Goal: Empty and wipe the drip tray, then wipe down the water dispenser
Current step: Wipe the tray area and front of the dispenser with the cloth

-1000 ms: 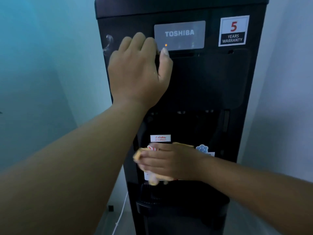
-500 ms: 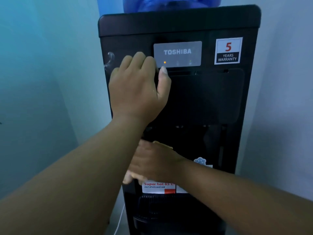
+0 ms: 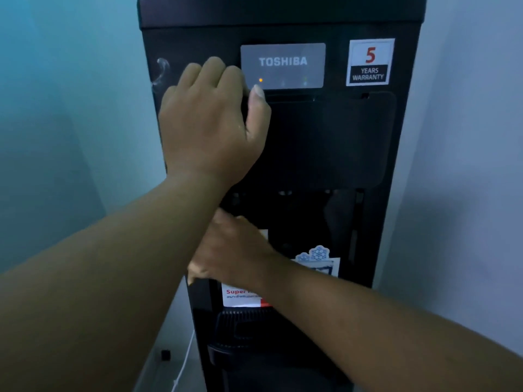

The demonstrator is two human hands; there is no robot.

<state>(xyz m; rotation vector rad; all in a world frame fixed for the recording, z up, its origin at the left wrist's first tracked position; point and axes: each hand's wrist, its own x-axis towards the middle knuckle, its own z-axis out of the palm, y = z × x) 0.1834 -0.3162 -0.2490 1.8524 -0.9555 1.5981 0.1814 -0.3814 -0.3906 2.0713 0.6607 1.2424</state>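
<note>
On the head view I see the left hand (image 3: 209,128) against the water dispenser (image 3: 334,142) front, fingers curled. I cannot tell if it grips. The right hand (image 3: 235,256) is in the tap recess with its fingers hidden. The drip tray (image 3: 249,329) sits below.

The water dispenser (image 3: 325,142) runs off the top and bottom edges; the left hand (image 3: 209,128) grips its front, fingertips folded out of sight; the fingers of the right hand (image 3: 235,256) lie behind the left forearm; the right wrist covers part of the red-and-white sticker (image 3: 240,299).
</note>
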